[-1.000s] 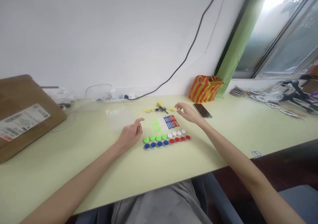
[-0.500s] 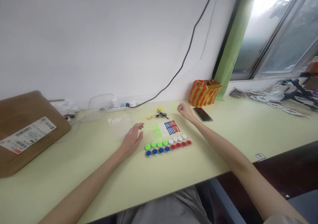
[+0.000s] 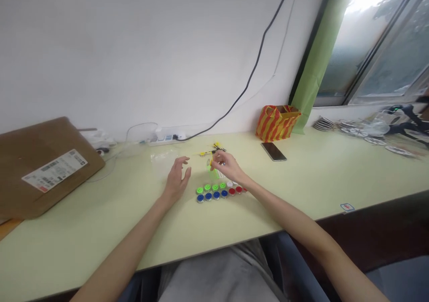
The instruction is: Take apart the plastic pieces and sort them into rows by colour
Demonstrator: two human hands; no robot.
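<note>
My right hand (image 3: 228,165) hovers over a row of coloured plastic sticks (image 3: 212,173), hiding most of them. Its fingertips are pinched on a small yellow piece (image 3: 211,162). My left hand (image 3: 177,178) rests on the pale green table (image 3: 100,221) just left of the sticks, fingers spread and holding nothing. In front of both hands lie two rows of round caps: green caps (image 3: 211,187), blue caps (image 3: 212,196) and red caps (image 3: 235,190). Small black and yellow parts (image 3: 214,149) lie behind the hands.
A phone (image 3: 274,151) lies to the right, with a red-and-yellow striped bag (image 3: 276,121) behind it. A cardboard box (image 3: 43,165) sits at the far left. A power strip (image 3: 166,137) and a clear plastic bag (image 3: 162,158) lie near the wall. Assorted clutter (image 3: 368,130) is by the window.
My right hand closed near the phone side, then swung left to over the coloured sticks with a small yellow piece pinched. My left hand stayed put and opened slightly.
</note>
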